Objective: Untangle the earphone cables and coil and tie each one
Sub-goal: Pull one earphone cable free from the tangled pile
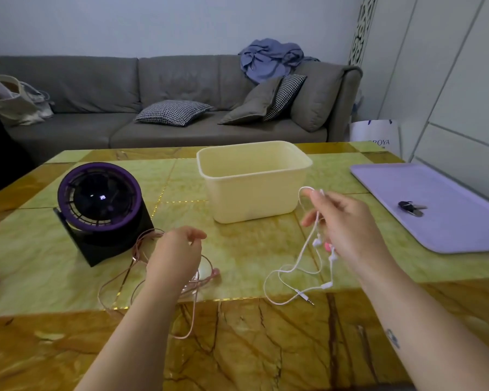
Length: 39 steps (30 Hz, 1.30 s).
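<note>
A white earphone cable (297, 266) hangs from my right hand (347, 221), which is raised above the table and pinches a loop of it at the fingertips. Its earbuds dangle beside my palm and its plug (307, 297) lies on the table. A pink earphone cable (130, 275) sprawls in loose loops on the table, partly hidden under my left hand (178, 252). That hand hovers over the pink loops with its fingers curled; whether it holds the cable is not visible.
A cream plastic tub (254, 187) stands at the table's middle back. A purple and black desk fan (102, 207) sits left, close to the pink cable. A lilac tray (449, 230) with keys (411, 208) lies at right. A grey sofa stands behind the table.
</note>
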Each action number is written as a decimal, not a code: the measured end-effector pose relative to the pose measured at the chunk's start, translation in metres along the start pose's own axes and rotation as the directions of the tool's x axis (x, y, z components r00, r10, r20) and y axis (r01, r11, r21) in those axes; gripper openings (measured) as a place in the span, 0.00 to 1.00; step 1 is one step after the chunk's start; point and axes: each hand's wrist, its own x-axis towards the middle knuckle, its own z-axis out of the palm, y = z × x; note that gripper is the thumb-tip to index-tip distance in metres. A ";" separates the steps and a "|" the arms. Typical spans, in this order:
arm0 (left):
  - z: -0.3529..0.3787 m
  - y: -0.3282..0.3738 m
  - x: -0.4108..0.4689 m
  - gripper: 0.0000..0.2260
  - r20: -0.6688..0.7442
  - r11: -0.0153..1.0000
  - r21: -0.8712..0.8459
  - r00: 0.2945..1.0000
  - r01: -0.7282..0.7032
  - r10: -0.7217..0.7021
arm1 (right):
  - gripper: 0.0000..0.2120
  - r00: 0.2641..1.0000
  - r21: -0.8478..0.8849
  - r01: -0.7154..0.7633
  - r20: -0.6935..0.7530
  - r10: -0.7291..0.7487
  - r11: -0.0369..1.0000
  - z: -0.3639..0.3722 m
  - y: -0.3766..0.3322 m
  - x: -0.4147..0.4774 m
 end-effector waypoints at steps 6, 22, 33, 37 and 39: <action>0.001 0.002 -0.008 0.13 0.049 0.861 0.509 0.998 0.010 -0.040 | 0.20 0.989 -0.509 0.126 0.128 -0.070 0.852 -0.007 0.005 0.003; 0.009 0.078 -0.050 0.17 0.136 0.712 -0.459 0.750 -0.531 0.647 | 0.11 0.850 -0.243 0.527 0.181 -0.496 0.815 -0.011 -0.026 -0.011; 0.049 0.047 -0.036 0.11 0.319 0.912 -0.040 0.860 -0.407 0.398 | 0.09 0.878 -0.213 0.461 0.250 -0.408 0.862 -0.012 -0.020 -0.011; 0.047 0.052 -0.035 0.09 0.308 0.879 -0.179 0.823 -0.442 0.477 | 0.08 0.871 -0.206 0.458 0.299 -0.390 0.865 -0.013 -0.019 -0.010; 0.045 0.055 -0.036 0.05 0.334 0.866 -0.239 0.801 -0.439 0.498 | 0.08 0.871 -0.224 0.455 0.315 -0.378 0.862 -0.012 -0.017 -0.010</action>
